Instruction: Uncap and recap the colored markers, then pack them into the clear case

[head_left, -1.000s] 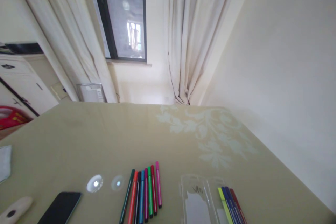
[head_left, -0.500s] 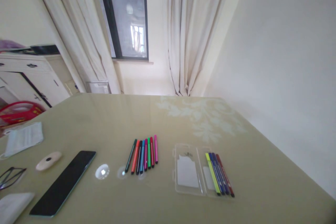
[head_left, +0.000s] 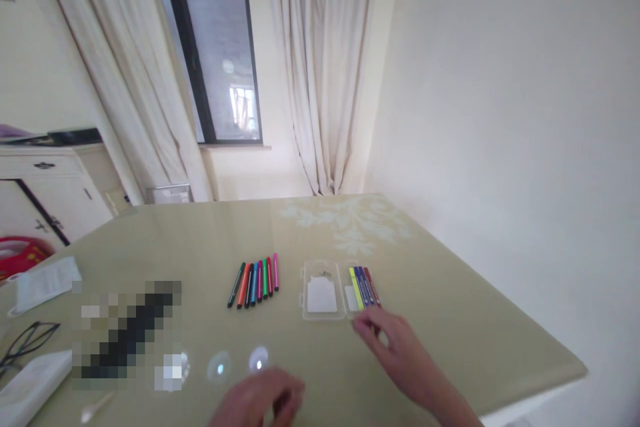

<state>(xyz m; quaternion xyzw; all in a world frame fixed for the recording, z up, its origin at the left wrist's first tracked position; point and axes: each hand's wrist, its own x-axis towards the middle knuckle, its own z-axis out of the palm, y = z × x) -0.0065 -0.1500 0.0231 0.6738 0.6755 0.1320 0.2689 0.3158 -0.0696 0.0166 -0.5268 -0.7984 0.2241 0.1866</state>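
My right hand reaches in from the lower right, its fingers curled closed at the near ends of several markers in yellow, blue and dark red. It covers those ends, so whether it grips one is hidden. The markers lie on the right part of an open clear plastic case with a white card in it. Low in the middle, my left hand hovers over the table, loosely curled with a gap between thumb and fingers and nothing visible in it. Beyond it, a row of several coloured markers lies side by side.
On the table's left lie a face mask, dark-framed glasses, a white object and a blurred-out dark slab. The table's right edge runs near the wall. Curtains and a window are behind.
Both hands have come into view from below, the right one reaching the markers by the case. The view has shifted, and the markers and case appear smaller and further left.
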